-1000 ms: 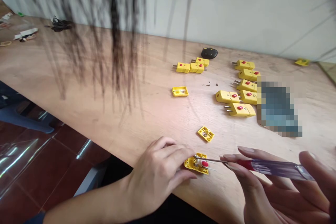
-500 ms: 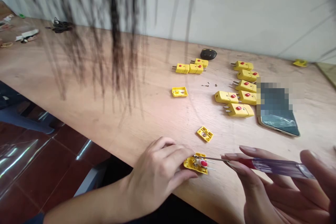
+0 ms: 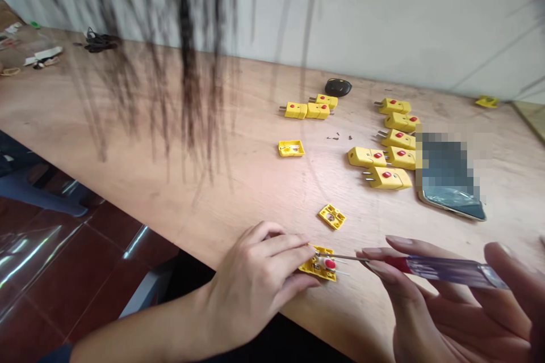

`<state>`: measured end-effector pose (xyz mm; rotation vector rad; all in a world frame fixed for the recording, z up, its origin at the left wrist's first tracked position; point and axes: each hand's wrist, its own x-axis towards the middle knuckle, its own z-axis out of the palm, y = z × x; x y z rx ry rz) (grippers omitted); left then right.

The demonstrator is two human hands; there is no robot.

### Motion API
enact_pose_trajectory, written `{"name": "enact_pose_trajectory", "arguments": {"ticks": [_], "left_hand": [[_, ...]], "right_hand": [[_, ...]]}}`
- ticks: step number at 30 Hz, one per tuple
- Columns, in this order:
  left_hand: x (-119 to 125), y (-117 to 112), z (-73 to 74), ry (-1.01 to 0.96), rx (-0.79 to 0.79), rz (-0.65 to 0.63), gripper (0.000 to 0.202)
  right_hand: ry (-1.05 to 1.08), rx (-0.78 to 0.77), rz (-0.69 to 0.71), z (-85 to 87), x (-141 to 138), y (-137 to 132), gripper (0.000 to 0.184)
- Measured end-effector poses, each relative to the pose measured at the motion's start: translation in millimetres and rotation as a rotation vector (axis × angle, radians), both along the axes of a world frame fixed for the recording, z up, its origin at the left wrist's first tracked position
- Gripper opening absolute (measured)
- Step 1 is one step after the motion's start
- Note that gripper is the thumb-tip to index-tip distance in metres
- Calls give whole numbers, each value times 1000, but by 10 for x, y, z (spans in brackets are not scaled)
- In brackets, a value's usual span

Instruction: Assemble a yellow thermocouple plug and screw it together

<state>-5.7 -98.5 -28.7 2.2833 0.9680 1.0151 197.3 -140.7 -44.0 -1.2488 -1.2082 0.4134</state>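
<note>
My left hand grips an open yellow plastic thermocouple connector on the tabletop, its fingers over the near-left edge. The connector has a red-marked part and metal pins inside. My right hand holds a screwdriver with a clear purple handle and red collar. Its thin shaft reaches into the top of the connector, and the tip is hidden by the connector's edge. A loose yellow connector half lies just beyond both hands.
Several assembled yellow plugs lie at right, beside a pixelated phone. Another open yellow half, tiny screws and a black mouse sit on the wooden table. Hair hangs across the view.
My left fingers have shifted slightly further over the connector's edge. The screwdriver shaft stays at the connector, and the whole view has moved only a little.
</note>
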Motion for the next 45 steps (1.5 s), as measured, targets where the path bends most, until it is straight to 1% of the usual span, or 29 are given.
{"name": "enact_pose_trajectory", "arguments": {"ticks": [4,8,13,15,18,21,28,32,35,39,41,43,45], "left_hand": [[9,1,5,0,8,1,27],[10,8,-1,1,17,2,25],[4,-2,3,33,30,18,20],[4,-16,13,83,61,29,19],[12,-42,20,160,169,67,21],[24,-58,9,177,258,91,20],[35,-50,-10,166,326,108,16],[34,-51,-13,165,315,95,16],[34,-58,-20,159,315,89,15],[27,-71,-17,141,299,83,15],[20,-64,-3,112,238,79,19],[18,-37,15,66,133,80,23],[25,8,33,12,33,75,23]], "right_hand": [[-14,34,-100,-7,-150,14,59],[-21,33,-67,-14,-170,8,59],[-8,37,-58,8,-165,-6,55],[-6,46,-71,20,-196,-10,54],[-5,51,-70,40,-236,-8,53],[-28,53,-46,51,-241,4,53],[-45,69,-57,25,-231,-4,55],[-47,46,-47,13,-209,-30,57],[-46,20,-22,-6,-137,-29,55],[-57,35,-13,-30,-69,-22,55],[-51,32,-25,-18,-105,-32,54],[-40,25,-39,10,-175,-43,54],[-27,31,-47,43,-238,-47,54]]}}
